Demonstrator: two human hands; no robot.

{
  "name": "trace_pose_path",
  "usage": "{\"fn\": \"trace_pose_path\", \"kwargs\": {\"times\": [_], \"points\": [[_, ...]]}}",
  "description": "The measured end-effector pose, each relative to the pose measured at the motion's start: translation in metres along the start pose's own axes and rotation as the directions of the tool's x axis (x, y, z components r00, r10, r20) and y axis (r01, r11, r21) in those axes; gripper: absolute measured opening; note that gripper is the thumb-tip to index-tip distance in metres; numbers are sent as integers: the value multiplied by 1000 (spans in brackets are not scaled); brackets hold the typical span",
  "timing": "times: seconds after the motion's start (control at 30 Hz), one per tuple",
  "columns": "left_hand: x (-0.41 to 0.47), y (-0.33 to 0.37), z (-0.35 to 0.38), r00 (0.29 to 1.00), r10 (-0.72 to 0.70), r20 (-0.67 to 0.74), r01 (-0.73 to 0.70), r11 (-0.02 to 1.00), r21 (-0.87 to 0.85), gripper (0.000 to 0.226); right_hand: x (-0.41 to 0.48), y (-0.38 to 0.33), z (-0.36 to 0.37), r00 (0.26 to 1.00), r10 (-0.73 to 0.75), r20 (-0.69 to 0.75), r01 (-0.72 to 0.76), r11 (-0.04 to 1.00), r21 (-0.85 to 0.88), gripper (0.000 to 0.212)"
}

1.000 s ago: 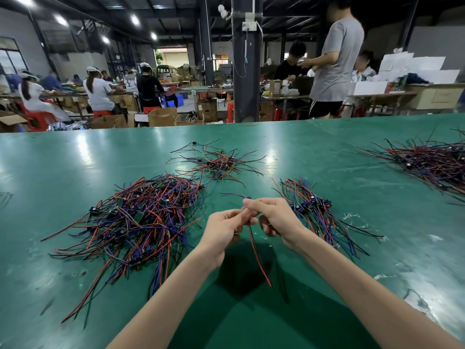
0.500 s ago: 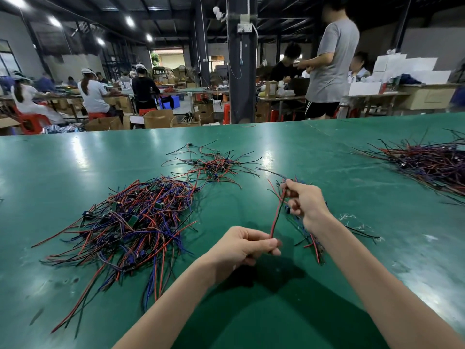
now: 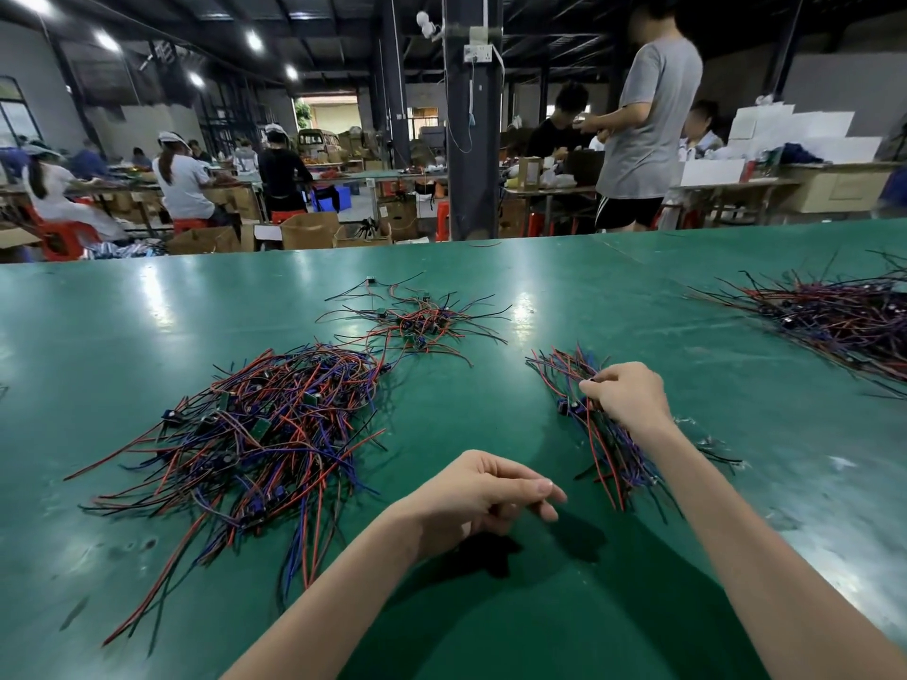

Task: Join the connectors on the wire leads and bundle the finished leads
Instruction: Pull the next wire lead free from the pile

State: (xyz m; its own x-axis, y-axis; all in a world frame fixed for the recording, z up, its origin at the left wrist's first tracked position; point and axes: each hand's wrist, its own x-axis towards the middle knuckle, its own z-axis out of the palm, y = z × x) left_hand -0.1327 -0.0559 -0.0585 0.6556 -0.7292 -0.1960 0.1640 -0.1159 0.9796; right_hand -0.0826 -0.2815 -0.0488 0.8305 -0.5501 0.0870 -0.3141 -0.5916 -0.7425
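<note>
Since left hand (image 3: 483, 493) released, right hand (image 3: 630, 397) pinching lead (image 3: 600, 463)

A glossy green surface (image 3: 147, 336) runs across the foreground. Behind its far edge a dark pillar (image 3: 473, 154) rises, carrying a white socket box (image 3: 478, 52). To the right a person in a grey T-shirt (image 3: 648, 125) stands beside stacked white boxes (image 3: 785, 135). To the left, seated workers (image 3: 181, 179) face other benches, near red stools (image 3: 64, 238), cardboard boxes (image 3: 309, 230) and a blue crate (image 3: 338, 196). Ceiling lights (image 3: 253, 40) glow overhead.
</note>
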Motion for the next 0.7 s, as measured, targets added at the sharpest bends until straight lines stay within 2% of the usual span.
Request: {"fn": "trace_pose_path", "kwargs": {"times": [0.13, 0.3, 0.37, 0.4, 0.43, 0.47, 0.5, 0.53, 0.57, 0.63, 0.7], "points": [[0, 1, 0, 1000, -7, -1, 7, 1000, 0, 13, -7, -3, -1, 995, -38, -87, 20, 980, -197, 19], [-1, 0, 1, 1000, -9, -10, 10, 1000, 29, 15, -10, -4, 3, 982, -140, -123, 88, 931, -354, 39], [0, 1, 1, 997, 30, -76, -25, 997, 68, 15, -12, -4, 7, 979, -179, -94, 127, 908, -399, 36], [0, 1, 0, 987, 82, -140, -60, 986, 155, 16, -13, -4, 9, 980, -184, -79, 135, 900, -414, 33], [0, 1, -3, 962, 176, -209, -100, 938, 331, 16, -14, -4, 10, 981, -184, -68, 138, 895, -425, 30], [0, -1, -9, 920, 302, -251, -109, 810, 576, 16, -14, -4, 11, 981, -185, -64, 140, 892, -430, 28], [1, -2, -16, 878, 414, -240, -69, 605, 793, 17, -15, -3, 12, 980, -190, -64, 144, 889, -435, 27], [1, -1, -22, 846, 487, -215, -5, 411, 911, 17, -16, -3, 12, 977, -200, -69, 150, 885, -441, 27], [-1, 1, -29, 811, 543, -219, 34, 330, 943, 17, -17, -4, 12, 975, -211, -73, 157, 879, -451, 29], [-4, 7, -41, 688, 661, -299, 58, 362, 930, 16, -21, -7, 14, 965, -250, -75, 187, 863, -470, 34], [-10, 15, -55, 507, 755, -416, 163, 390, 906, 16, -27, -12, 17, 948, -308, -78, 241, 857, -457, 34]]}}
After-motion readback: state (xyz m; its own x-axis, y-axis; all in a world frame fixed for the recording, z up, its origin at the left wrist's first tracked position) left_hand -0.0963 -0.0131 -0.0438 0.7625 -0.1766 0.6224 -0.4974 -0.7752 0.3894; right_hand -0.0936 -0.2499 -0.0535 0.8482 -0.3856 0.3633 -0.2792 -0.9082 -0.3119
